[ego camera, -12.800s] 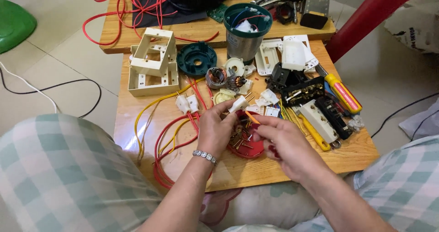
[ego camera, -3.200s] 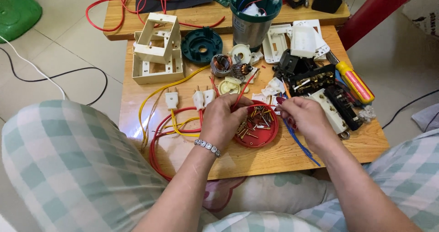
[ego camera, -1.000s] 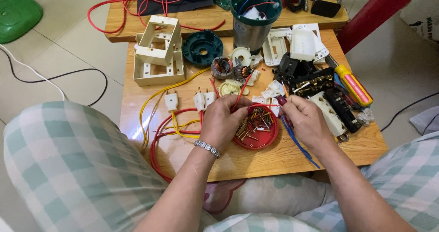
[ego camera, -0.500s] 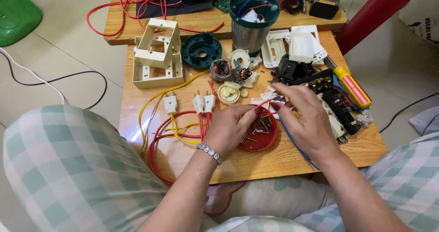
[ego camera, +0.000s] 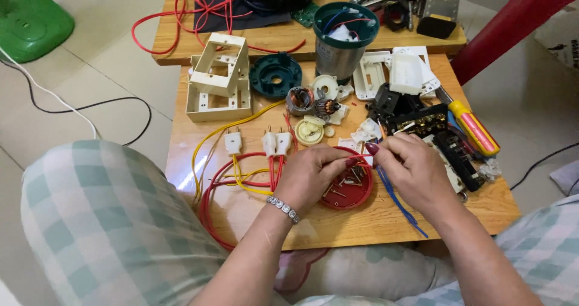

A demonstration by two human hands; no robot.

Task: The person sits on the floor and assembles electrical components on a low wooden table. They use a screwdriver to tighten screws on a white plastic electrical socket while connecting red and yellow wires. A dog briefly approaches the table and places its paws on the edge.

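Both hands, left hand [ego camera: 310, 174] and right hand [ego camera: 412, 168], pinch a thin red wire [ego camera: 360, 156] over the red lid [ego camera: 351, 188] of screws; a slip could scatter them.

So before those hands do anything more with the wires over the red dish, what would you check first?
1. Left hand over the round red dish of screws: ok.
2. Right hand pinching a thin wire end against the left fingertips: ok.
3. Blue wire trailing free under the right hand, not snagged: ok.
4. White plugs on red and yellow wires clear of both hands: ok.
5. Whether the wire end is stripped: cannot tell.
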